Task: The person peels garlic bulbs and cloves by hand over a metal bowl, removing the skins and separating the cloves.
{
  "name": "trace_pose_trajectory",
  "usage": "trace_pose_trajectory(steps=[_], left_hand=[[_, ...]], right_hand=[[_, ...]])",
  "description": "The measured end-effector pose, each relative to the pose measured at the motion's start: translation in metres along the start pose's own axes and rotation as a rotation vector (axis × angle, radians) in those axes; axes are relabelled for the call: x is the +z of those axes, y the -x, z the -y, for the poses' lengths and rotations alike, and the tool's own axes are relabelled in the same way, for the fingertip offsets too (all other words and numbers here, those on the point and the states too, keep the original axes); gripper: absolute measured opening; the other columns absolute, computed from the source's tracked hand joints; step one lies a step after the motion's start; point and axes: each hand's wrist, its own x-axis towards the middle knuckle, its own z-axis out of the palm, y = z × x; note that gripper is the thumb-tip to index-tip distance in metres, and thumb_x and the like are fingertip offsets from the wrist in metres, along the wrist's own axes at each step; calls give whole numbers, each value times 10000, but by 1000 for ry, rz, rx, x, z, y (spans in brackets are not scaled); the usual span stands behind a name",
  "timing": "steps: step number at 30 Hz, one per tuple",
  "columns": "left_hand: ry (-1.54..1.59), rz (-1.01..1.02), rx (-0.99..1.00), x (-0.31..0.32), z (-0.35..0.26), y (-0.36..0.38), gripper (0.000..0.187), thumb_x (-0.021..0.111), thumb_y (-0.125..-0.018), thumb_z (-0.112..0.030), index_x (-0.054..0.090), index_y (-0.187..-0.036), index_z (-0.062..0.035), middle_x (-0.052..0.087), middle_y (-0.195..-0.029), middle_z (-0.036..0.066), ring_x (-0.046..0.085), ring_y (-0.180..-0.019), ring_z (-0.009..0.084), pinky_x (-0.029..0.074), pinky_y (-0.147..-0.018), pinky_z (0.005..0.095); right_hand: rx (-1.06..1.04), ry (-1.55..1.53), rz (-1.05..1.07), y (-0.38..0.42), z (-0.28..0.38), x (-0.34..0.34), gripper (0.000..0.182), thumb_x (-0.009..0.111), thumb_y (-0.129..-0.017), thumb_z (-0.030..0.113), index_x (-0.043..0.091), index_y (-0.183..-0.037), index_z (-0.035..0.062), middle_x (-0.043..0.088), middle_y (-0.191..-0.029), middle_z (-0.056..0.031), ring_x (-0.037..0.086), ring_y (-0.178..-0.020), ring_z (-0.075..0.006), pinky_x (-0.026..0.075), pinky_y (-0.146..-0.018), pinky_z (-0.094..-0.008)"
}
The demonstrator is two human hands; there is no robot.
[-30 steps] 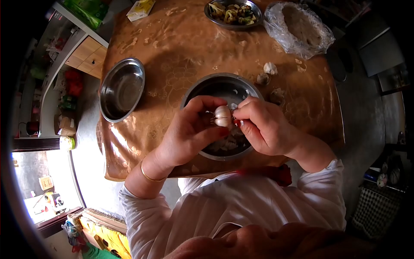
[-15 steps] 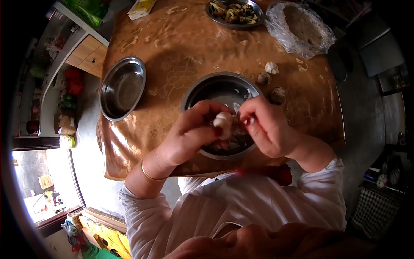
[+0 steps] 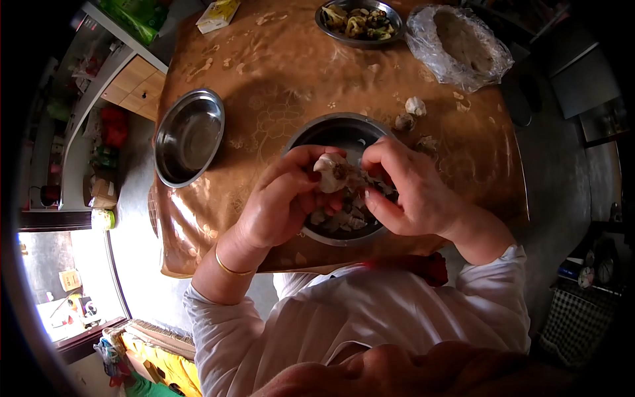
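My left hand [image 3: 272, 204] is closed around a pale garlic bulb [image 3: 329, 171], its root side turned toward the camera. Close beside it, the thumb and forefinger of my right hand [image 3: 420, 192] pinch a bit of papery garlic skin [image 3: 360, 178] at the bulb's right side. Both hands are over a metal bowl [image 3: 309, 127]. Loose garlic peelings [image 3: 350, 220] lie inside that bowl, partly hidden by my hands. Beyond my right hand, a whitish garlic bulb [image 3: 415, 106] and a browner one [image 3: 405, 122] rest on the table, with a scrap of skin [image 3: 428, 143] nearer.
A second metal bowl [image 3: 217, 109] stands on the table's left side. At the far edge are a dish of cooked vegetables [image 3: 360, 41], a clear plastic bag [image 3: 430, 56] around something pale, and a yellow-and-white packet [image 3: 217, 16]. A brown patterned cloth [image 3: 264, 86] covers the table.
The bulb has turned in my left hand, from its smooth cloves to its root side. My right hand has shifted slightly left and down beside it. The peelings in the bowl show more.
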Motion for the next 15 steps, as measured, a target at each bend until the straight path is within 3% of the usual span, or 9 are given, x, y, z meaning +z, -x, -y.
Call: trace_pose_trajectory(steps=[6,12,15], left_hand=[[-186,-8,-1,10,0,3,457,483,-883,-40,412,-1331,13,557,-1166,121,563,-1039,182,485,-883,317],[-650,14,186,20,-4,10,511,516,-833,-7,398,-1328,28,548,-1117,96,543,-984,144,460,-872,279],[-773,-114,345,18,1,12,524,512,-810,7,393,-1319,45,546,-1090,91,536,-958,137,452,-864,262]], right_hand=[[0,32,45,6,-6,9,264,651,-794,10,478,-993,23,595,-858,-167,612,-736,-405,490,-587,-432],[-74,39,49,6,-7,6,239,634,-792,-8,481,-974,20,602,-828,-172,610,-715,-409,486,-577,-438],[-57,-25,54,6,-3,5,213,641,-785,-4,498,-940,26,588,-800,-144,607,-708,-380,491,-579,-425]])
